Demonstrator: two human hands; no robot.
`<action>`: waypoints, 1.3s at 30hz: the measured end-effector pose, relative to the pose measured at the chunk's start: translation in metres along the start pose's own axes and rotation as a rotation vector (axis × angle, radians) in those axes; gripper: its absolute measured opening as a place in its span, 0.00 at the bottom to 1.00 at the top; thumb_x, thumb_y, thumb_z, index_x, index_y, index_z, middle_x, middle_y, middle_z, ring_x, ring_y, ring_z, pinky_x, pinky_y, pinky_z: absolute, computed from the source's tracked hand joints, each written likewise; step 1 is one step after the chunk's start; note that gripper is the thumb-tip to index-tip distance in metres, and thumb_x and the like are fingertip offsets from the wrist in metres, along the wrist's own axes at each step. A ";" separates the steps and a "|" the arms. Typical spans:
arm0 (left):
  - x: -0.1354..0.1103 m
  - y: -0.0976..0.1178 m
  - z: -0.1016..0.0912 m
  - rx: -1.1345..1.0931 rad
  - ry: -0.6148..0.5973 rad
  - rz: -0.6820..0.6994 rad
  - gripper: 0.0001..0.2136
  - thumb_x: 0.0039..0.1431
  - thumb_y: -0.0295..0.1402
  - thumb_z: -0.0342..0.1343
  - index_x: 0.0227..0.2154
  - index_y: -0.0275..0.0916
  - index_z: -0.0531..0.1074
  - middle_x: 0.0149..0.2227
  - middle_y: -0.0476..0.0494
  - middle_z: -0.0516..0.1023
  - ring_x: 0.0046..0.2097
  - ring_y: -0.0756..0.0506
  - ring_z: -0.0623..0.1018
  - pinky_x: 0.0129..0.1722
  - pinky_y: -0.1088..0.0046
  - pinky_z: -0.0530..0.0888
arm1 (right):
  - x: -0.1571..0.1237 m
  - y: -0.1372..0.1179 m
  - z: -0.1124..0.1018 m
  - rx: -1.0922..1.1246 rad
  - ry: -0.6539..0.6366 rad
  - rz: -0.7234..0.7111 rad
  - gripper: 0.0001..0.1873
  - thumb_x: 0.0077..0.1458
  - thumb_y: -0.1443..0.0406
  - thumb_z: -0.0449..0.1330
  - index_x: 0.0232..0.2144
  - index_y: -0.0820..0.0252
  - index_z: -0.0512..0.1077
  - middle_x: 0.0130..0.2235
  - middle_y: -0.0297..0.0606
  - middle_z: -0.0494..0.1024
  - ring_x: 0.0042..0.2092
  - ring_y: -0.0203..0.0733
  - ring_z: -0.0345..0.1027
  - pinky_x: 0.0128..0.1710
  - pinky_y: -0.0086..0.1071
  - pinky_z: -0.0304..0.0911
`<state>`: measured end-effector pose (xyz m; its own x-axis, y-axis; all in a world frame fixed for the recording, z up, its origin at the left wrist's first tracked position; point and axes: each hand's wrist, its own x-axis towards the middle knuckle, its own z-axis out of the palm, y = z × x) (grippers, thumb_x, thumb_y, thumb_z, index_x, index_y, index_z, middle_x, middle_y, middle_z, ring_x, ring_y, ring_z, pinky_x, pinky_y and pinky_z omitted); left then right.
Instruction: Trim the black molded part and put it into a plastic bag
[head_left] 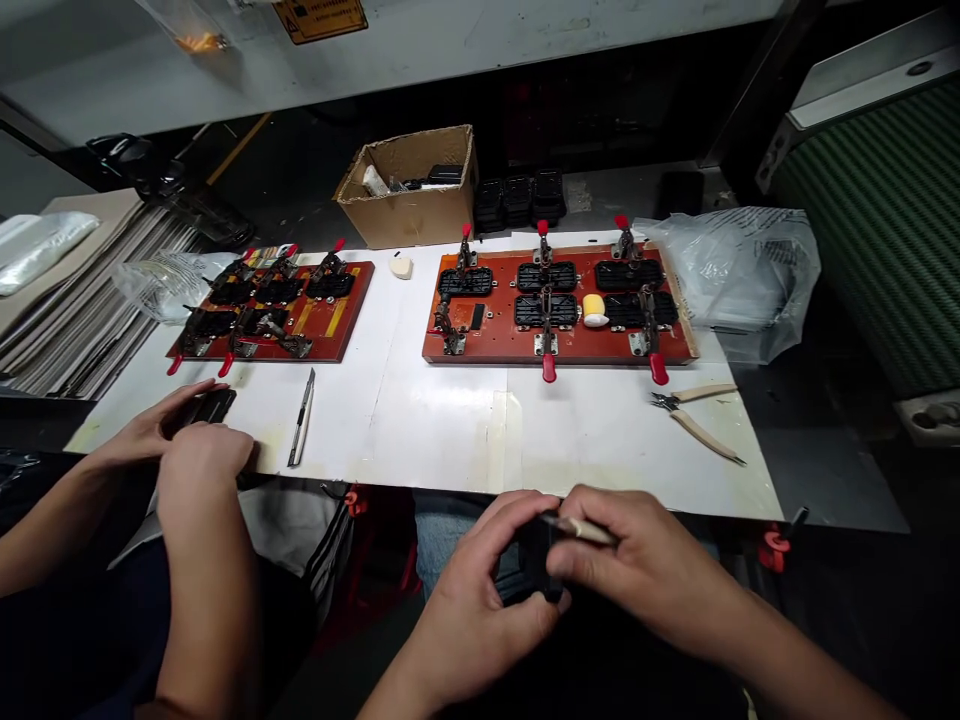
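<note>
The fingers of the right hand (645, 560) are pinched shut around a slim, pale-handled tool (581, 528), its tip aimed at a small black part (538, 565) that the left hand (480, 590) grips from the other side, thumb and fingers curled closed on it. The part sits low and near, over the person's lap, just off the near edge of the white table (450, 420); most of it is hidden by the fingers.

My reading is that this is a trimming or scraping step on the one piece, with the tool working along an edge. What follows would call for a steady grip from the left hand and a small, controlled stroke, since the tip lies close to the left thumb.

Farther out, a red fixture board (559, 305) with toggle clamps lies to the right and holds similar black parts, with a yellow roll (595, 310) among them. Flush cutters (694, 415) lie near its right corner. To the left, a co-worker's hands (184, 440) rest on another black piece (210, 405), beside a craft knife (301, 420) and a second clamp board (274, 310). A cardboard box (409, 185) stands at the far side.
</note>
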<state>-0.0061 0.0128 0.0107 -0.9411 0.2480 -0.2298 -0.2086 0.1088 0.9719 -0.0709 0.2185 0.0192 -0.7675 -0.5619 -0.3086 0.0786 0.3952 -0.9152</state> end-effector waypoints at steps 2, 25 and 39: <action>-0.001 -0.002 0.000 -0.019 -0.005 -0.029 0.29 0.57 0.23 0.65 0.61 0.51 0.72 0.62 0.43 0.73 0.63 0.38 0.75 0.66 0.60 0.71 | 0.004 0.007 -0.002 -0.064 0.174 0.043 0.23 0.69 0.48 0.58 0.28 0.56 0.68 0.26 0.28 0.68 0.30 0.37 0.60 0.31 0.31 0.54; -0.003 -0.009 0.006 0.059 0.045 -0.036 0.31 0.58 0.23 0.64 0.61 0.56 0.69 0.62 0.48 0.72 0.64 0.40 0.74 0.66 0.61 0.70 | -0.005 0.009 0.013 0.268 0.031 0.045 0.21 0.68 0.49 0.60 0.30 0.57 0.72 0.30 0.30 0.73 0.34 0.38 0.67 0.37 0.30 0.62; -0.006 -0.024 0.017 -0.565 0.004 -0.156 0.37 0.53 0.38 0.75 0.64 0.51 0.67 0.57 0.41 0.77 0.60 0.39 0.78 0.61 0.63 0.70 | -0.002 0.039 0.010 0.052 0.409 0.039 0.17 0.70 0.49 0.56 0.38 0.55 0.67 0.34 0.32 0.72 0.34 0.38 0.68 0.35 0.29 0.67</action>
<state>0.0087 0.0253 -0.0124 -0.8885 0.2667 -0.3734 -0.4535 -0.3866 0.8031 -0.0598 0.2279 -0.0183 -0.9519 -0.2081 -0.2247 0.1368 0.3673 -0.9200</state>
